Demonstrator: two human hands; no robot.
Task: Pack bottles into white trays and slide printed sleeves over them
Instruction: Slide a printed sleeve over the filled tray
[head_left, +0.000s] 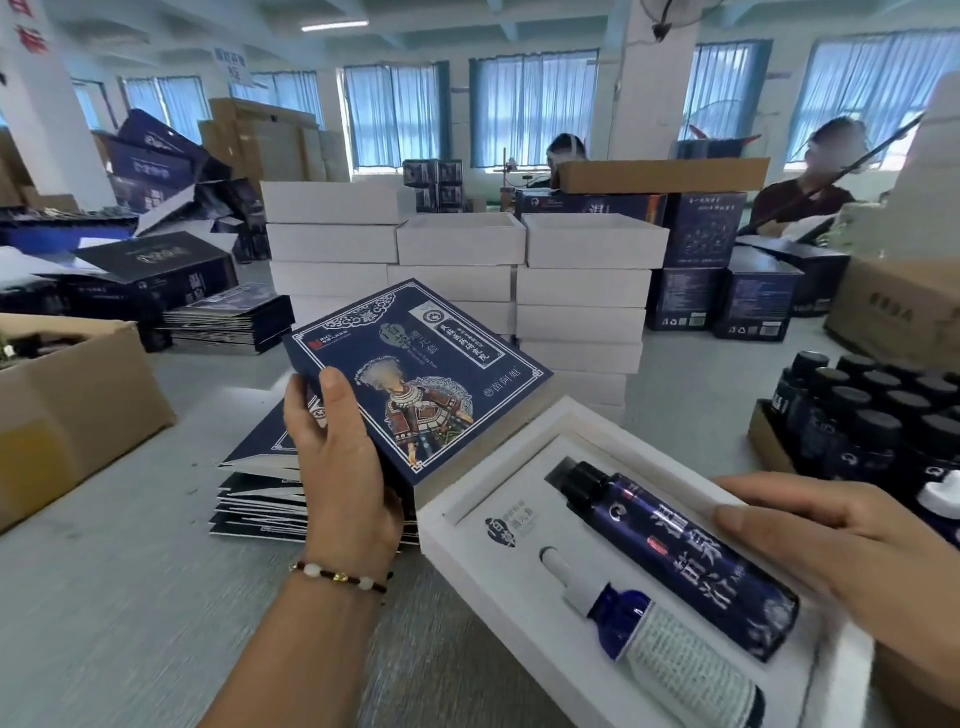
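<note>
Cardboard, thin and stiff, makes up the printed sleeve (415, 379) that the left hand (332, 467) holds up over the near middle of the table (104, 597), thumb curled over the front face and fingers wrapped behind its left edge. It should weigh very little, but its open ends will crush or skew if squeezed across the flat, so the long edges look like the safest place to hold it while it goes on. Just to its right, at the near right corner of the table, lies the white tray (467, 499), with a tall dark bottle (675, 556) and a smaller blue dropper bottle (665, 644) bedded side by side in its cut-outs. The bottles look glossy and are probably heavy enough to shift, and the tray's foam-like insert should dent easily. The right hand (841, 540) rests on the tray's far right rim with fingers laid out fairly straight, though motion blur makes it hard to say whether the fingertips press the bottle or only the rim. Below the sleeve, a stack of flat sleeves (260, 493) sits fanned on the pale grey table. More capped bottles (872, 415) stand in a carton at the right edge, a brown box (78, 389) sits at the left, and empty white trays (457, 270) are piled at the far middle. Beyond are blue-curtained windows, dark printed cartons and two other people working.
</note>
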